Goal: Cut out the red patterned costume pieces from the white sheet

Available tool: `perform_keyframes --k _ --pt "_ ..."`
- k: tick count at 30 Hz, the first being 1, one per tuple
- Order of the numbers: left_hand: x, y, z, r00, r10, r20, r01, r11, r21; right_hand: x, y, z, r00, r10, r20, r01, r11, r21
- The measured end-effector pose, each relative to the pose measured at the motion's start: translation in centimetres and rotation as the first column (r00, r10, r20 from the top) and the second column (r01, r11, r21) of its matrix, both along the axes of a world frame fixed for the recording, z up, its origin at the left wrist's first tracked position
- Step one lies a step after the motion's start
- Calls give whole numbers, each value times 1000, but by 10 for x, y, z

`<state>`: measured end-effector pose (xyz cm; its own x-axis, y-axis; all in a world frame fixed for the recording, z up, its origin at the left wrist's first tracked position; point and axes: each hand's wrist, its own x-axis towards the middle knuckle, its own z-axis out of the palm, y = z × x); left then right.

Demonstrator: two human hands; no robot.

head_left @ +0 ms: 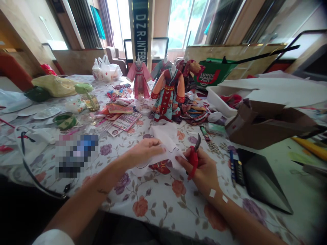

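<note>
A thin white sheet (166, 134), perhaps paper or interfacing, is stretched between my hands above the flowered tablecloth. My left hand (143, 151) grips its left side, fingers bent over it. Small red-handled scissors (193, 161) sit in my right hand (204, 170), dark blades pointing up and away from the sheet. The right thumb and finger also touch the sheet's right edge. Under the sheet, between the hands, a red patterned piece (160, 167), seemingly fabric, shows in part.
Small dressed doll forms (168, 92) stand at the back centre, among folded fabrics (195, 109). A cardboard box (263, 124) and a dark flat tablet (263, 180) lie to the right. A blurred-out phone (76, 154) and a white cable (33, 180) are on the left.
</note>
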<state>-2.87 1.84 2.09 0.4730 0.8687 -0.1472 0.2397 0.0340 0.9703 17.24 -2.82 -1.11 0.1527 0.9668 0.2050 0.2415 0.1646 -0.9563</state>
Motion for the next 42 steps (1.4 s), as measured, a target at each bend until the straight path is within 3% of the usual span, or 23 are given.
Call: perform_keyframes --k 2,3,6,8,11,12,15,18,22,26,29,30,33,37,42 --pt "-8 7 13 944 -172 -280 219 964 149 0 0 0 1000 4 9 -4 1000 -4" --pt "-12 12 19 911 -130 -392 236 942 237 0 1 0 1000 3 8 -3 1000 -7" --pt "-25 28 32 787 265 -557 130 812 569 1 2 0 1000 -7 -8 7 1000 -20" --pt "-36 30 33 669 489 -560 49 723 690 2 4 -1 1000 -24 -15 23 999 -30" --pt "-59 12 22 501 523 -690 103 755 647 3 6 -2 999 -48 -1 48 997 -64" --pt "-69 2 16 421 573 -704 68 754 654 4 6 -2 999 -47 -3 47 996 -79" --pt "-95 -31 -5 108 751 -652 -181 660 730 4 7 -5 999 -26 -41 22 993 -113" --pt "-114 -51 -23 25 734 -678 -351 642 682 3 7 -7 998 -11 -63 3 993 -115" --pt "-123 -53 -38 21 713 -700 -424 641 640 3 8 -6 997 -10 -73 1 991 -130" --pt "-126 -33 -38 93 697 -711 -415 676 609 2 7 -4 998 -27 -63 17 988 -153" --pt "-127 -13 -29 227 713 -663 -318 698 642 1 5 -2 997 -26 -74 14 987 -161" --pt "-127 -6 -25 238 727 -644 -259 687 679 1 5 -2 997 -23 -77 10 987 -163" --pt "-125 15 -15 227 710 -666 -119 699 705 1 5 -3 997 -15 -79 2 986 -168" --pt "-118 41 -10 204 641 -740 -44 761 647 2 7 -4 997 -11 -75 -1 988 -153" --pt "-99 59 -9 208 599 -773 58 782 621 2 7 -5 997 -3 -71 -9 985 -171"
